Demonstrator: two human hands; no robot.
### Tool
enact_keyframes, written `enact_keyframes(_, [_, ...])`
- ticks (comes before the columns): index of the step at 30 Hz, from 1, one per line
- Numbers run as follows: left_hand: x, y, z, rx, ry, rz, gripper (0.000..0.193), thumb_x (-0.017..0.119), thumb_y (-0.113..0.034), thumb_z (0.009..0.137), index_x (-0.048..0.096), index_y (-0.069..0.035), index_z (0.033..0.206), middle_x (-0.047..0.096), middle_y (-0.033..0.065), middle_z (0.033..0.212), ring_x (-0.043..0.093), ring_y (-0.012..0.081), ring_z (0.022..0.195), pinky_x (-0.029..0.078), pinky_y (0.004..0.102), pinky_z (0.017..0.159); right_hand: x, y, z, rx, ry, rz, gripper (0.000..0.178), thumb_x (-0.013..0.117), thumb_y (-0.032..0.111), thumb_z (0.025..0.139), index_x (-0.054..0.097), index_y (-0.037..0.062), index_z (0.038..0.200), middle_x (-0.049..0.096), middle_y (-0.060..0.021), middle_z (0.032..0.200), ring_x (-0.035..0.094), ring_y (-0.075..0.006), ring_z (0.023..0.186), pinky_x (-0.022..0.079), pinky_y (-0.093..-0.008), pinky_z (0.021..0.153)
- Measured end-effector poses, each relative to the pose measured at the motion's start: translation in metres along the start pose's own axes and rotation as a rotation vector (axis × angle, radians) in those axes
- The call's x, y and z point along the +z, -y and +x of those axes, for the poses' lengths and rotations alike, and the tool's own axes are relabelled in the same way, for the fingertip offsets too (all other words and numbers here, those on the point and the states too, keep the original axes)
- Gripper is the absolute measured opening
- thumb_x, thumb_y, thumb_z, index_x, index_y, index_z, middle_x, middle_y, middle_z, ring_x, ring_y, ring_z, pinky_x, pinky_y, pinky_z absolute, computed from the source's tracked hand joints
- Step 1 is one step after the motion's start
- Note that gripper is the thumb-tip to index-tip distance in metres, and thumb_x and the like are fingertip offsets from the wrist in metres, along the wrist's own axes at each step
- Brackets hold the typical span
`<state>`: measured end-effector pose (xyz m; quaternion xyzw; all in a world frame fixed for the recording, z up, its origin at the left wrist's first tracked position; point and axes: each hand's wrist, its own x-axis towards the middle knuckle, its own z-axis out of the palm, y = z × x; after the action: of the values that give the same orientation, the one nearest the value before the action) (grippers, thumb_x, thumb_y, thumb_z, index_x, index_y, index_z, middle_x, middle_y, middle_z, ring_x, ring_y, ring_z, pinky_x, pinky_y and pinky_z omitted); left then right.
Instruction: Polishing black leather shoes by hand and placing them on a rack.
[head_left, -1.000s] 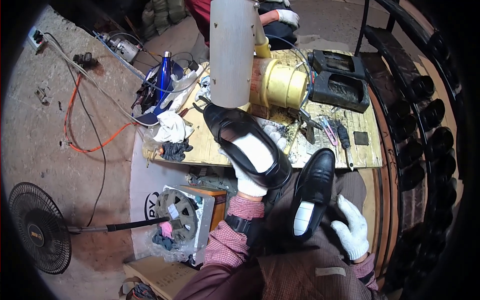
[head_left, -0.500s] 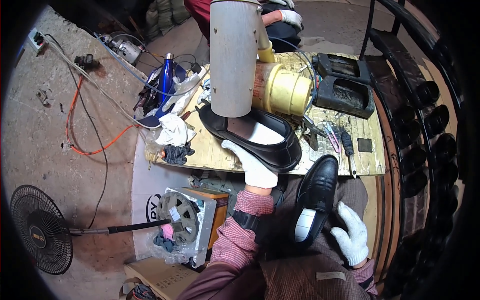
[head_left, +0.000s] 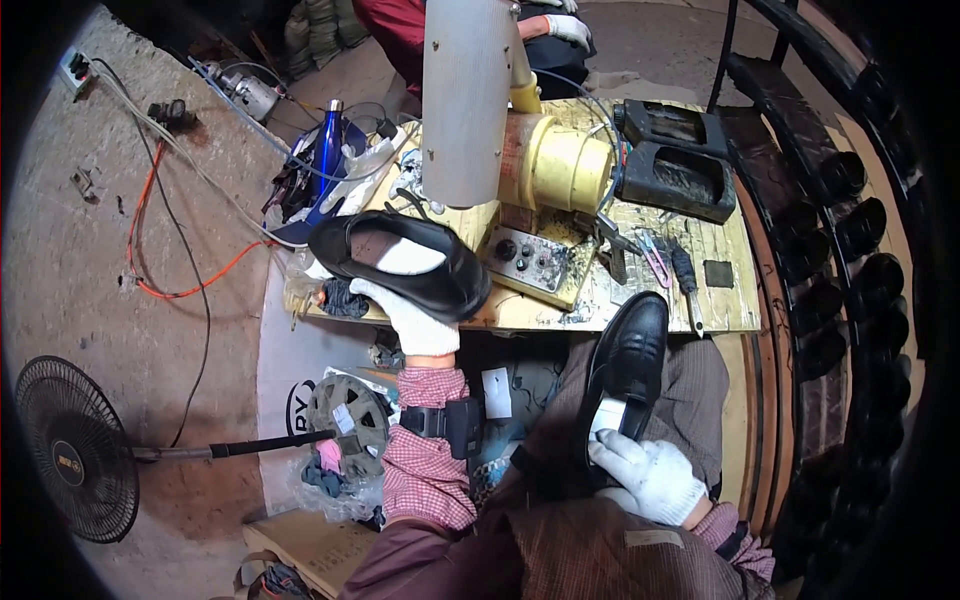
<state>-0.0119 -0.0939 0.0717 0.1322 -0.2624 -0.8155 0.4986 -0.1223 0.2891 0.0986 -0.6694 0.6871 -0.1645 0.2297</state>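
A black leather shoe (head_left: 458,282) with a pale insole is held up over the table's front left edge by my left hand (head_left: 422,328). That white-gloved hand grips it from below, most of its fingers hidden under the sole. A second black shoe (head_left: 632,345) rests on my lap, toe pointing away from me. My right hand (head_left: 650,480), also gloved in white, is closed on its heel, fingertips inside the opening by the white insole. The thumb's hold is partly hidden.
On the table stand a grey lamp tube (head_left: 465,110), a yellow cylinder (head_left: 570,165), a control box with knobs (head_left: 525,258), black trays (head_left: 678,182), and a screwdriver (head_left: 685,275). A fan (head_left: 75,455) is at left, a shoe rack (head_left: 850,230) at right. Another person sits opposite.
My left hand has carried its shoe leftward, uncovering the control box. My right hand, open beside the lap shoe before, has moved left and taken hold of its heel.
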Motion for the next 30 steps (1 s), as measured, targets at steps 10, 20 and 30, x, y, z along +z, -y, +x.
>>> enact_keyframes(10, [-0.024, 0.022, -0.141, -0.792, 0.212, -0.274, 0.054, 0.054, -0.037, 0.108, 0.050, 0.004, 0.143, 0.061, 0.0223, 0.132, 0.063, 0.0354, 0.117, 0.051, 0.0492, 0.108, -0.023, -0.015, -0.033, -0.029, -0.556, 0.576, 0.041, 0.098, 0.031, 0.065, 0.075, 0.0012, 0.083, 0.075, -0.0118, 0.098, 0.073, -0.0286, 0.086, 0.057, -0.0373, 0.076])
enact_keyframes(20, [-0.001, 0.117, -0.137, -1.104, 0.169, 0.072, 0.071, 0.065, -0.048, 0.103, 0.044, -0.005, 0.156, 0.057, 0.0173, 0.149, 0.059, 0.0327, 0.132, 0.049, 0.0481, 0.115, -0.048, -0.003, -0.068, -0.282, -0.498, 0.486, 0.040, 0.081, 0.041, 0.087, 0.071, 0.0072, 0.106, 0.063, -0.0157, 0.129, 0.061, -0.0408, 0.107, 0.046, -0.0553, 0.098])
enact_keyframes(30, [0.101, 0.191, -0.181, -1.291, 0.655, 0.447, 0.075, 0.049, -0.058, 0.107, 0.037, -0.008, 0.161, 0.057, 0.0182, 0.149, 0.062, 0.0307, 0.125, 0.051, 0.0443, 0.108, -0.034, -0.015, -0.119, 0.037, -0.583, 0.337, 0.038, 0.078, 0.041, 0.086, 0.076, 0.0066, 0.102, 0.072, -0.0106, 0.117, 0.068, -0.0316, 0.107, 0.049, -0.0461, 0.098])
